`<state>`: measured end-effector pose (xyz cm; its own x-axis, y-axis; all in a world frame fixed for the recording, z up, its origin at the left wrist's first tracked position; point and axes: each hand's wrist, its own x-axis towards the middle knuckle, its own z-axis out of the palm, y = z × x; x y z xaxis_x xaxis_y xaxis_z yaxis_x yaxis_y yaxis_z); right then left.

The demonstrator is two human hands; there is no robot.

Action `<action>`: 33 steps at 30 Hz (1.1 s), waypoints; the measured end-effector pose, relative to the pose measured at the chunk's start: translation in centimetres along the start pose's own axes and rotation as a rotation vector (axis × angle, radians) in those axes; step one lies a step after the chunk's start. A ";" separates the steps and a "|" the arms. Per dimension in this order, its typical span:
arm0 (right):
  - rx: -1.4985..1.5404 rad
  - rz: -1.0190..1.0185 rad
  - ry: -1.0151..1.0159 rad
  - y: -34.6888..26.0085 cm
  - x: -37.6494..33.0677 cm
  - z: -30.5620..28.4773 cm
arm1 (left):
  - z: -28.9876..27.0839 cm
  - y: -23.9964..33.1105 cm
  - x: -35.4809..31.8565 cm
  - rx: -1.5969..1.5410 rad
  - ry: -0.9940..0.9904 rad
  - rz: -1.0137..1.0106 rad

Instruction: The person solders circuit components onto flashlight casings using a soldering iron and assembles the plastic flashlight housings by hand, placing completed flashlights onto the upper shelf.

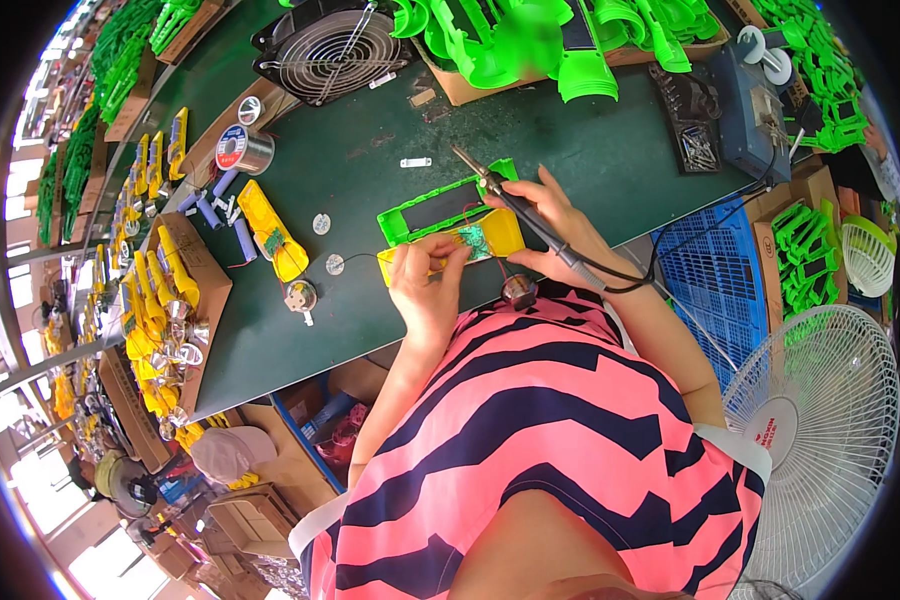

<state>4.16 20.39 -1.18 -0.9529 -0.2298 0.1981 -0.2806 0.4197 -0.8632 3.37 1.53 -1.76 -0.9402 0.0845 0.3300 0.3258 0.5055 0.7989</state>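
A yellow plastic housing (pixel 507 231) with a green circuit board (pixel 475 240) lies in front of me, a round dark part (pixel 519 291) wired to it. My left hand (pixel 426 288) is pinched closed over the housing's left part; its fingertips hide what they hold. A thin dark wire (pixel 361 256) runs into that hand from the left. My right hand (pixel 562 222) is closed around a soldering iron (pixel 536 222), whose tip points up and away from the board. The right thumb lies near the housing's right end. Just behind is a green plastic frame (pixel 398 226).
To the left are another yellow housing (pixel 261 216), blue cylindrical cells (pixel 210 213), a solder spool (pixel 245 150) and a carton (pixel 202 300) of yellow parts. A black fan (pixel 332 50) and green shells (pixel 584 72) stand behind. On the right are a blue crate (pixel 708 270) and white fan (pixel 820 440).
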 end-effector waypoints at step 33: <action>0.487 0.116 0.690 0.1 -5.7 4.4 | -0.5 0.1 1.3 0.072 -0.195 0.071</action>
<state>10.03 17.89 -4.39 -0.8739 0.4438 0.1982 -0.2466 -0.0535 -0.9676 2.19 1.25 -0.99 -0.9187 0.2830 0.2756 0.3909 0.5521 0.7364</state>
